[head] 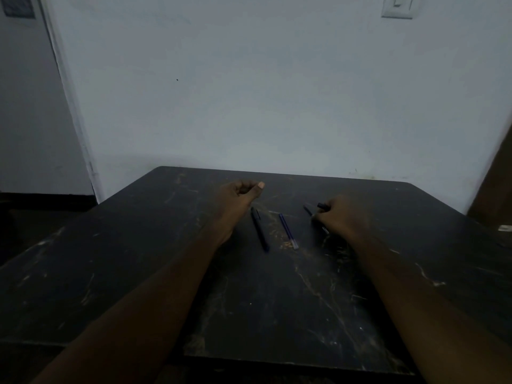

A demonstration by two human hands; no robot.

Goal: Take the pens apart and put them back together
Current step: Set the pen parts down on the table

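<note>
A black pen (260,229) lies on the dark scratched table (277,300), just right of my left wrist. A thinner blue pen part (288,230) rests to its right, its clear tip toward me. My left hand (238,196) hovers palm up behind the black pen, fingers curled loosely, nothing visible in it. My right hand (339,216) rests on the table at the right, fingers closed around dark pen parts (318,210) that stick out on its left side and under it. How many parts it holds is unclear in the dim light.
The table's far edge meets a pale wall (277,92). A light switch (399,6) is high on the right. A brown panel (496,189) stands at the table's right edge, with a small pale object (504,228) by it. A doorway is at the left.
</note>
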